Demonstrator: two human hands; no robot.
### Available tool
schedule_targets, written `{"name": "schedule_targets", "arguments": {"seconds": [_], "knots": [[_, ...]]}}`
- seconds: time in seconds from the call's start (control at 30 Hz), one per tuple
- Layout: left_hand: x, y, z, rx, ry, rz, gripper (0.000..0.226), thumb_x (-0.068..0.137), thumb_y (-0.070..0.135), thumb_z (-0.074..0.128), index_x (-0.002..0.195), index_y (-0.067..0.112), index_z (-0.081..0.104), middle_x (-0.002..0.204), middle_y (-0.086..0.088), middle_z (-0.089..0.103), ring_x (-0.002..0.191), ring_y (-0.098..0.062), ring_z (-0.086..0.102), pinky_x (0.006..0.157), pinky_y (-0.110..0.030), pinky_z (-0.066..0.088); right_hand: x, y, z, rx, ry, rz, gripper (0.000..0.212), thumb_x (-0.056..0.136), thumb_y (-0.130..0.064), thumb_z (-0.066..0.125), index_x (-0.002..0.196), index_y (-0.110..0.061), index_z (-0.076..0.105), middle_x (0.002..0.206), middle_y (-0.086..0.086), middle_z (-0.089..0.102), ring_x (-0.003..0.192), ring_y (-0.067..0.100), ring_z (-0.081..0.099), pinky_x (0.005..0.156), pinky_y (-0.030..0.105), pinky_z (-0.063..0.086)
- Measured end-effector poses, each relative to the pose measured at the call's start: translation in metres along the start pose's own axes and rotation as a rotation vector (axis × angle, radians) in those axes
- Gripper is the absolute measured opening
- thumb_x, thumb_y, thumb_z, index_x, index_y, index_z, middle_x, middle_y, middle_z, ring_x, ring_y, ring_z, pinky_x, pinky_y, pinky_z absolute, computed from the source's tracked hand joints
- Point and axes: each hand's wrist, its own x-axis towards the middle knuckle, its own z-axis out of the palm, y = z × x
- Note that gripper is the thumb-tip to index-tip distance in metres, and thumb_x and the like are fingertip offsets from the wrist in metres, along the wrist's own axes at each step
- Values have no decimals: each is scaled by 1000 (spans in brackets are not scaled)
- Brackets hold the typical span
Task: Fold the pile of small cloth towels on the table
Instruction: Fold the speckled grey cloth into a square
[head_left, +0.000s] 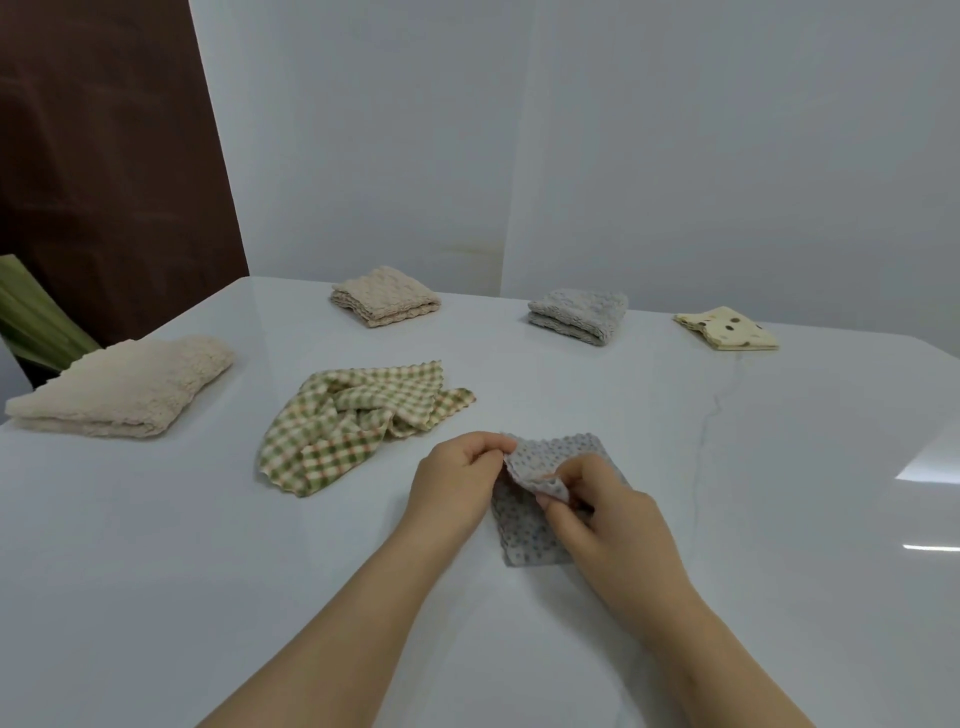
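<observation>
Both hands pinch the grey dotted towel (563, 451): left hand (457, 483) at its ten-o'clock corner, right hand (608, 519) on the raised flap (limp, light cloth; corners likely grip best).

text: none legible | labels: none | brands: none | numbers: none | signs: none

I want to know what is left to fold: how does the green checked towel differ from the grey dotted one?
The green checked towel lies crumpled and untouched; the grey dotted towel is partly folded, its top layer pinched by the left hand and right hand. The checked towel sprawls wider; the dotted one forms a compact rectangle. Both have wavy edges and lie on the white table.
</observation>
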Motion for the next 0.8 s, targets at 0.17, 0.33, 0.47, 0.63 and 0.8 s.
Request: {"name": "schedule_targets", "arguments": {"seconds": [0.17,0.33,0.47,0.63,0.8], "knots": [[-6,3,-1,278,30,47,26,89,8,45,92,22,66,93,5,65,82,-10,58,67,-14,43,-3,3,-2,151,-35,38,22,81,-50,58,75,-29,63,70,-12,68,67,2,60,65,24,47],[-4,0,-2,398,77,120,20,94,19,43,103,21,60,112,3,47,95,-8,47,76,-13,36,4,16,-11,42,169,42,20,93,-33,49,99,-25,66,96,-9,68,97,4,58,85,31,45],[-4,-8,1,769,-74,199,42,95,42,38,136,33,37,151,8,22,138,-12,20,110,-33,19,10,27,-5,-236,-164,87,51,92,-49,27,140,-31,34,151,-14,27,144,10,10,115,33,13],[-11,-16,-2,1126,-346,175,57,96,51,20,148,35,0,156,13,-12,144,-13,-16,117,-39,-8,9,32,-3,-372,-282,147,53,97,-47,25,146,-34,14,156,-16,7,145,10,-2,116,31,2],[-15,-14,-3,1046,-284,202,52,98,38,19,148,29,6,157,13,-7,144,-9,-13,118,-39,-5,8,28,-5,-361,-177,151,47,96,-48,29,138,-31,40,152,-14,27,144,10,9,116,33,5]]}}
